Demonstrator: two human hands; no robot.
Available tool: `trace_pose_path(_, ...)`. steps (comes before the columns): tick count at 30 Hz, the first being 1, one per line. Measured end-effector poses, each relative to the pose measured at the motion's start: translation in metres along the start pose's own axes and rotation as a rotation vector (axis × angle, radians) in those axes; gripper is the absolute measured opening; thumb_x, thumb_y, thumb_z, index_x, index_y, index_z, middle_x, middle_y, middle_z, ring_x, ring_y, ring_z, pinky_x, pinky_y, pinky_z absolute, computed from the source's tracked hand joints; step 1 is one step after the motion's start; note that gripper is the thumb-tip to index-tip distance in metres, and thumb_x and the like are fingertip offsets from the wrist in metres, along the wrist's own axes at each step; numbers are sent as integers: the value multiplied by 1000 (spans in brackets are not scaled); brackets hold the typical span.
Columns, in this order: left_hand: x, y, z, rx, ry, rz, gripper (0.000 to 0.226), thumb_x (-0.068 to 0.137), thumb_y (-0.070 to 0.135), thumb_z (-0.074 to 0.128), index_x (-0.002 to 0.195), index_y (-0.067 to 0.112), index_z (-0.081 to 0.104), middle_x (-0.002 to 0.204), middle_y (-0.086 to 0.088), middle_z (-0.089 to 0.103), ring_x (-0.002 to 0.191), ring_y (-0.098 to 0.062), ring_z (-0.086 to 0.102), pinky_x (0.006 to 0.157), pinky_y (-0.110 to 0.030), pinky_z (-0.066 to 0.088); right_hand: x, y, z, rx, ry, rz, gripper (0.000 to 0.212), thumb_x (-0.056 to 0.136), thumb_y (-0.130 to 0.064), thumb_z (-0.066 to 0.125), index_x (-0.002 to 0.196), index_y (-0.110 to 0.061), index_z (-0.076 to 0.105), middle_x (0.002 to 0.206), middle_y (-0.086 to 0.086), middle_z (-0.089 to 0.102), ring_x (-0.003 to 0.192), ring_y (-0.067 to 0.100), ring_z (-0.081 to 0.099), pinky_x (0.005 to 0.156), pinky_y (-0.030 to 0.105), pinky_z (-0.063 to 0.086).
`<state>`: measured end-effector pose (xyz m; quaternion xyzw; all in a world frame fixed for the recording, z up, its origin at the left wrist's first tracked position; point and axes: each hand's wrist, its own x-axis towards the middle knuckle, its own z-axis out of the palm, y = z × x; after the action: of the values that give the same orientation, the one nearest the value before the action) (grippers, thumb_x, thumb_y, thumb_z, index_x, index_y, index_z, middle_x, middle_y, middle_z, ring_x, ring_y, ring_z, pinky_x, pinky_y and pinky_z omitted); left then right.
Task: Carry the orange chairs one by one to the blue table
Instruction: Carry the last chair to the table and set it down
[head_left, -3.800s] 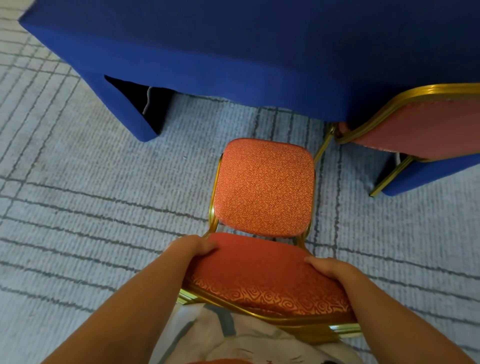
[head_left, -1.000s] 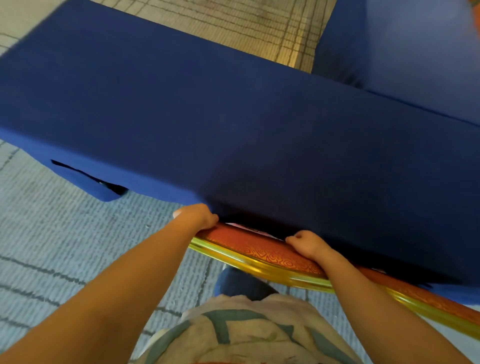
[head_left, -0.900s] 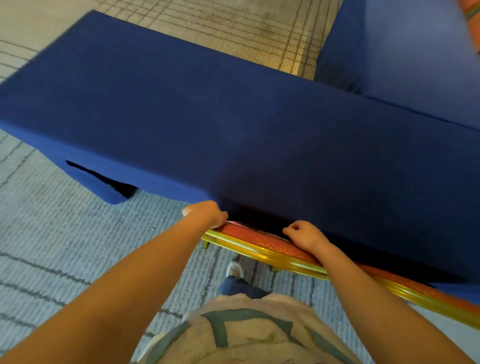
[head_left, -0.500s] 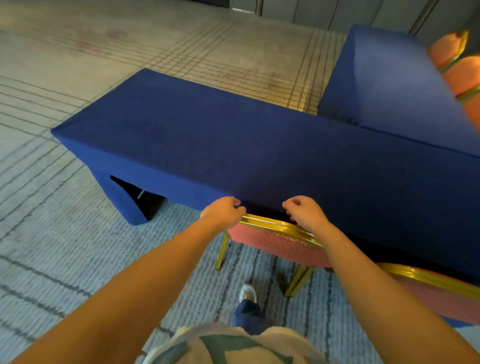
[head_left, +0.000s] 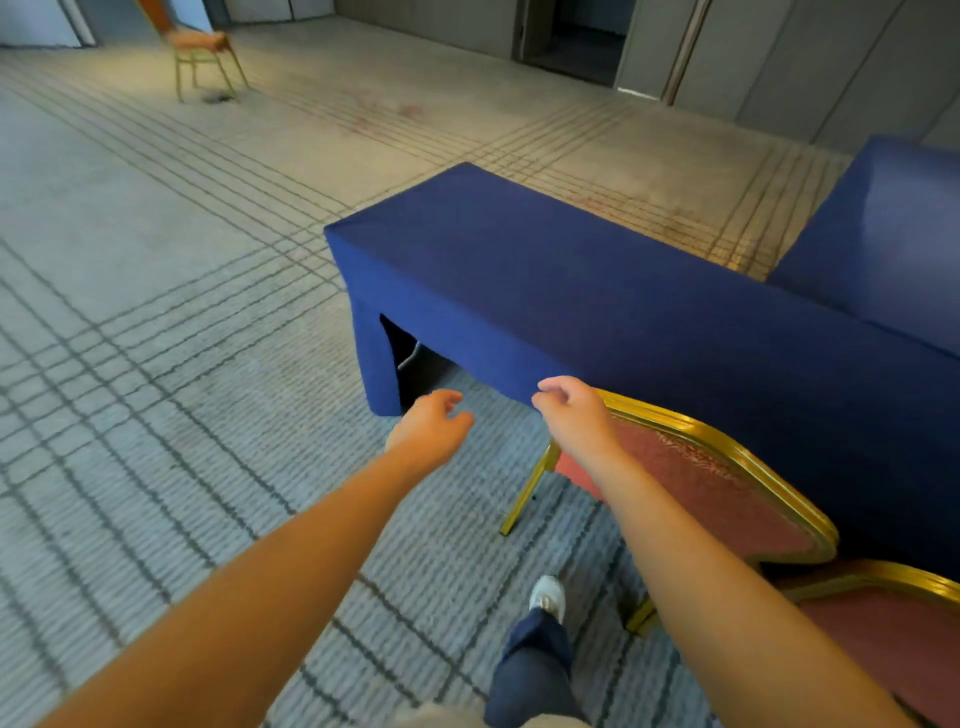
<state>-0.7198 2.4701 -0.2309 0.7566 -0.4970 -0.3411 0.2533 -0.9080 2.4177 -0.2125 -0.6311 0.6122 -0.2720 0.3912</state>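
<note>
The left hand (head_left: 431, 423) hangs over the carpet (head_left: 156, 364) with loose fingers and holds nothing. The right hand (head_left: 574, 415), also loose and holding nothing, is just above the left top corner of the orange chair (head_left: 701, 488). This chair stands at the long near edge of the blue table (head_left: 623, 301). A second chair (head_left: 883, 644) stands beside it on the right. Left of the table's corner the carpet runs wide open to a far chair (head_left: 200, 41).

Soft, even light fills the room. Motion blur smears the far chair (head_left: 200, 49); wide-angle distortion curves the edges.
</note>
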Motion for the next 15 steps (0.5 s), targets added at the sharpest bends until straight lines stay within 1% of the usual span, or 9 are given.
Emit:
trace_pose_path(1, -6, -13, -10, -15, 13, -21, 50, 91, 41, 52, 137, 23, 46, 138, 1, 51, 102, -15, 59, 77, -30, 45, -5, -4, 14, -16, -39, -2, 29, 89, -29, 59, 117, -22, 63, 109, -6, 63, 92, 9, 57, 77, 26, 41)
trace_pose_path(3, -17, -39, -27, -55, 49, -58, 49, 91, 40, 53, 136, 22, 47, 136, 0, 52, 101, -16, 60, 80, -32, 48, -13, -11, 39, -74, -132, -13, 33, 90, -33, 58, 121, -22, 61, 113, -6, 61, 99, 12, 58, 84, 29, 44)
trace_pose_path(5, -25, -61, -46, -93, 91, -85, 47, 90, 38, 53, 134, 22, 49, 133, -1, 54, 100, -16, 59, 84, -32, 48, -17, -22, 61, -141, -222, -34, 37, 91, -37, 57, 124, -22, 59, 113, -6, 58, 102, 11, 55, 84, 28, 40)
trace_pose_path(7, -31, -80, -63, -125, 126, -114, 46, 90, 37, 55, 133, 21, 50, 129, -1, 56, 95, -14, 57, 81, -31, 46, -19, -34, 80, -195, -283, -60, 40, 90, -40, 56, 126, -22, 57, 113, -7, 56, 105, 12, 54, 83, 27, 37)
trace_pose_path(10, -35, -107, -89, -178, 193, -169, 46, 90, 36, 56, 133, 19, 50, 126, -2, 56, 91, -14, 54, 78, -29, 40, -17, -58, 109, -238, -386, -77, 45, 90, -43, 54, 130, -22, 54, 117, -6, 55, 110, 15, 55, 86, 31, 41)
trace_pose_path(12, -32, -122, -107, -214, 236, -209, 47, 91, 36, 56, 134, 18, 48, 125, -2, 55, 92, -16, 55, 79, -30, 42, -11, -75, 129, -265, -441, -88, 46, 90, -43, 55, 131, -22, 53, 110, -9, 53, 106, 15, 56, 82, 30, 40)
trace_pose_path(15, -23, -143, -134, -259, 280, -265, 48, 93, 34, 55, 136, 16, 45, 124, -3, 54, 92, -21, 57, 80, -30, 44, 7, -97, 157, -295, -489, -133, 48, 89, -43, 56, 132, -21, 52, 98, -17, 52, 85, 2, 53, 66, 24, 40)
